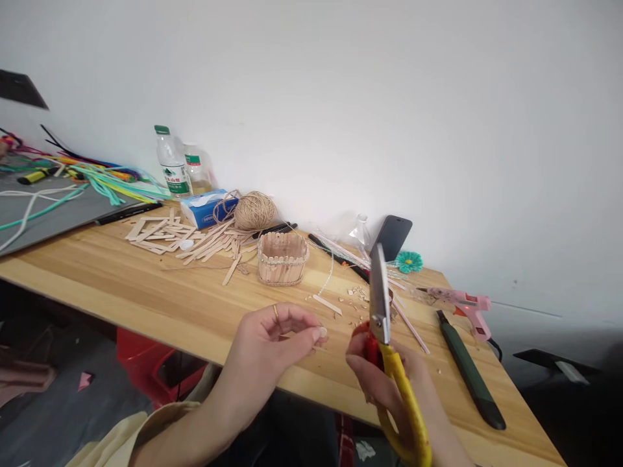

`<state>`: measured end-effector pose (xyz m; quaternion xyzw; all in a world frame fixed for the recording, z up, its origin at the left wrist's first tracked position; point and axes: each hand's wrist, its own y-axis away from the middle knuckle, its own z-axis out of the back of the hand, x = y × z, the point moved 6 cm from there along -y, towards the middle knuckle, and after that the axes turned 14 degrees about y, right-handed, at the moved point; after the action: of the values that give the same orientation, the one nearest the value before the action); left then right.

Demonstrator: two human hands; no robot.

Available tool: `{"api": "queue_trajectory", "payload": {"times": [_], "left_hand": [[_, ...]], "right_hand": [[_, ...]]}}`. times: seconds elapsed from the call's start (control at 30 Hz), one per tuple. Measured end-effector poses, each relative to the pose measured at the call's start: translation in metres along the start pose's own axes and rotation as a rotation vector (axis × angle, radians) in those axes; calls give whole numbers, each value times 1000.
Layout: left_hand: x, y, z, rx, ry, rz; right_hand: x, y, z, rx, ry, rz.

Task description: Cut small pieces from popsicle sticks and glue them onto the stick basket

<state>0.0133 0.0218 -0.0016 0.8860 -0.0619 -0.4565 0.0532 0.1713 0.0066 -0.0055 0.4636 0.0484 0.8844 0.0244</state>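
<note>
My left hand [280,344] is closed in a pinch near the table's front edge, thumb against fingers, on a pale wooden craft stick that is mostly hidden. In my right hand [389,379] is a pair of scissors [384,311] with red and yellow handles, its blades pointing up and seemingly together. Beyond my hands stands a small basket [282,269] made of short wooden pieces, with a trim around it. A single cut stick [328,305] lies on the table between the basket and the scissors, beside small wood offcuts [357,298].
Loose craft sticks [209,243] are heaped left of the basket, before a twine ball [255,211] and a blue tissue pack [207,207]. Rightward are a pink glue gun [467,305], a dark green long tool [471,370], a phone [393,235] and a teal flower [409,261].
</note>
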Motion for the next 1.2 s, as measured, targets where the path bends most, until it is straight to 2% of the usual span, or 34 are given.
{"api": "queue_trajectory", "payload": {"times": [0.1,0.2,0.33,0.47,0.67,0.8,1.07,1.2], "left_hand": [[-1,0,0,7,-114,-54],[1,0,0,74,-199,-40],[1,-1,0,77,-205,-37],[0,-2,0,76,-117,-35],[0,-2,10,79,-77,-30],[-4,1,3,173,-88,-107],[-4,1,-3,157,-112,-178],[-4,2,-4,173,-88,-151]], "right_hand": [[19,-7,0,-47,-98,79],[33,-9,-4,-35,-149,136],[41,-8,-6,-53,-169,172],[37,-8,-8,-53,-226,148],[14,-12,-18,-42,-476,101],[5,-11,-24,-49,-518,100],[21,-4,-21,-116,-473,98],[25,-4,-21,-126,-446,72]]}}
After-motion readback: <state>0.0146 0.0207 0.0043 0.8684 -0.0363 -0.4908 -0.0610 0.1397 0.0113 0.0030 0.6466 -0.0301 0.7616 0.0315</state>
